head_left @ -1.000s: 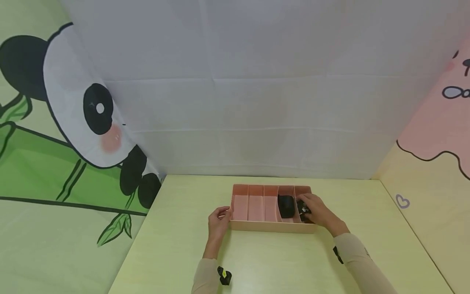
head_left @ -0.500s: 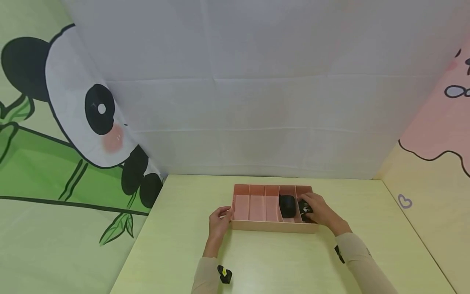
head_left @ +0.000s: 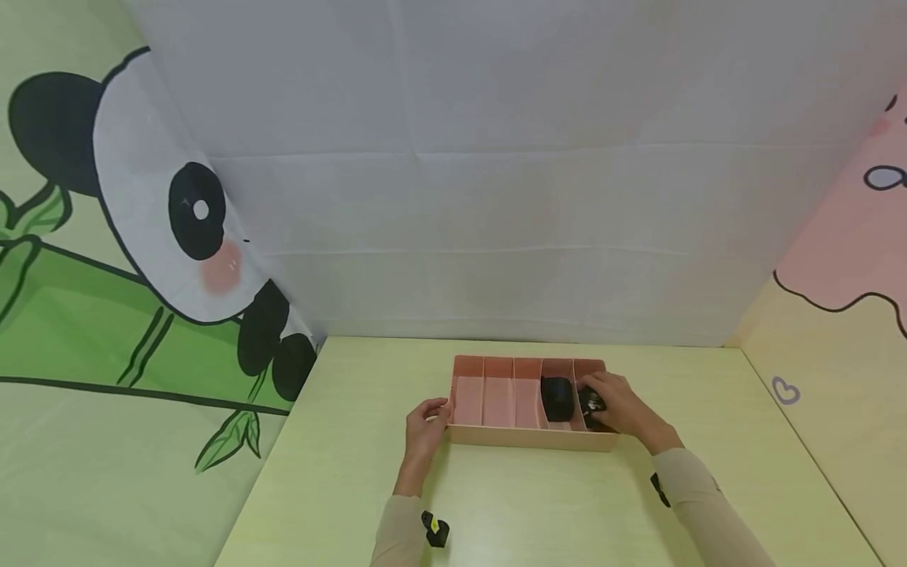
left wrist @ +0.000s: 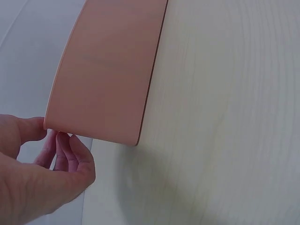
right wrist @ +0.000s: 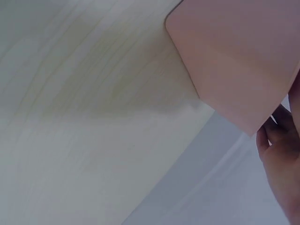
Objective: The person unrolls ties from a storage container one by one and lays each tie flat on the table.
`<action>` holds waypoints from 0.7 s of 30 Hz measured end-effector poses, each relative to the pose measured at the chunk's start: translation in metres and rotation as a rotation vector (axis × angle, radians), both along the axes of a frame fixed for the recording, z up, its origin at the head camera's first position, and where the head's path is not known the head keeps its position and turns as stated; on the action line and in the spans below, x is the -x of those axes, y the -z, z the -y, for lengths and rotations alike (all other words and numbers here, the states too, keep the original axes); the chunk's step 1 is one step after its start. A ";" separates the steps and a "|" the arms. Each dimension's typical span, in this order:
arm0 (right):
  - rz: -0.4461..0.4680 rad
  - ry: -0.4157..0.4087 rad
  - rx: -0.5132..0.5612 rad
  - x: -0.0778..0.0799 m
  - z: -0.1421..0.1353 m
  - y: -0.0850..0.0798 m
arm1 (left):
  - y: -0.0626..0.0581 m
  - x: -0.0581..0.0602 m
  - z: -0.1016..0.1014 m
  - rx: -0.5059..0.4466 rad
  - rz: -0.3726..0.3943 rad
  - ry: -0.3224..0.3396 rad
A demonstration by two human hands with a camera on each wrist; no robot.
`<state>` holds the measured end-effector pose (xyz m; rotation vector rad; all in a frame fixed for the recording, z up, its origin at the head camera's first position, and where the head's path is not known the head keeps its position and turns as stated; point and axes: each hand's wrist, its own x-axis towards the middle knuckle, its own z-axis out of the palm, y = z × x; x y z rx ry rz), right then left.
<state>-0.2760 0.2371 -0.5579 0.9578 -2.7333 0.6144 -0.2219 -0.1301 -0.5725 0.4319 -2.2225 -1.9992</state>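
Observation:
A pink box (head_left: 531,438) with a row of narrow compartments sits on the table. My left hand (head_left: 425,429) pinches its left side wall; in the left wrist view the thumb (left wrist: 32,128) is at the rim and the fingers are against the outer face. A smooth, rounded black object (head_left: 557,399) fills much of the second compartment from the right. In the rightmost compartment my right hand (head_left: 627,409) grips a black item with small white marks (head_left: 591,403), partly hidden by the fingers. The right wrist view shows the box's outer wall (right wrist: 234,61), which hides that item.
The pale wooden table (head_left: 510,504) extends in front of the box and to both sides. A white cloth backdrop (head_left: 453,236) rises behind it. A panda-print panel (head_left: 135,189) stands at the left, and a pink and yellow printed panel (head_left: 836,260) at the right.
The whole head view has drifted slightly, so everything appears a little farther right. Both hands keep their places at the box.

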 end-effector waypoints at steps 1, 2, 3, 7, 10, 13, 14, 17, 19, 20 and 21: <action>0.012 0.000 -0.002 -0.001 -0.001 0.000 | 0.000 0.000 0.000 -0.002 0.000 0.002; 0.020 -0.003 -0.002 -0.001 -0.001 0.000 | 0.000 -0.001 0.000 -0.004 0.002 0.001; 0.029 -0.005 -0.001 -0.002 -0.002 -0.001 | 0.000 -0.001 0.000 -0.003 0.000 0.001; 0.046 -0.014 0.009 -0.004 -0.003 -0.002 | 0.000 -0.002 0.000 0.003 -0.011 0.004; 0.041 -0.027 0.022 -0.003 -0.003 -0.003 | -0.001 -0.001 0.000 0.004 -0.015 0.004; 0.048 -0.037 0.042 -0.002 -0.003 -0.005 | -0.001 -0.001 0.001 0.003 -0.011 -0.002; 0.054 -0.038 0.045 -0.002 -0.003 -0.005 | -0.001 0.000 0.001 0.003 -0.012 -0.003; 0.071 -0.029 0.048 -0.002 -0.003 -0.007 | 0.000 0.000 0.001 0.003 -0.014 0.000; 0.074 -0.020 0.042 -0.002 -0.003 -0.008 | 0.001 0.000 0.000 0.005 -0.012 0.000; 0.075 -0.016 0.042 -0.002 -0.003 -0.008 | 0.001 0.000 0.000 0.009 -0.010 -0.001; 0.076 -0.015 0.045 -0.002 -0.003 -0.008 | 0.002 0.000 0.000 0.009 -0.007 -0.002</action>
